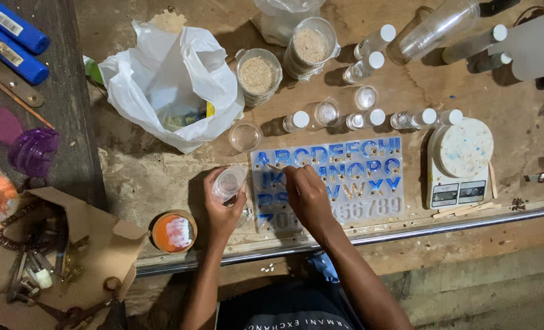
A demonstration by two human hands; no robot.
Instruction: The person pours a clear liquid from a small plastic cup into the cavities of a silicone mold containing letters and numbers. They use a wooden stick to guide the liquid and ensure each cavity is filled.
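A clear silicone letter-and-number mould (345, 183) lies flat on the worn brown worktop, its upper rows filled with blue. My left hand (222, 205) holds a small clear plastic cup (229, 181) just left of the mould. My right hand (308, 197) rests over the mould's left part and pinches a thin stick (274, 165) whose tip touches the top row of letters.
A white plastic bag (168, 85) sits at the back left, jars of sand (258, 74) and several small white-capped bottles (369, 117) behind the mould. A small white scale (458, 162) stands at its right. An orange-rimmed lid (173, 232) and a cardboard box (52, 256) lie at left.
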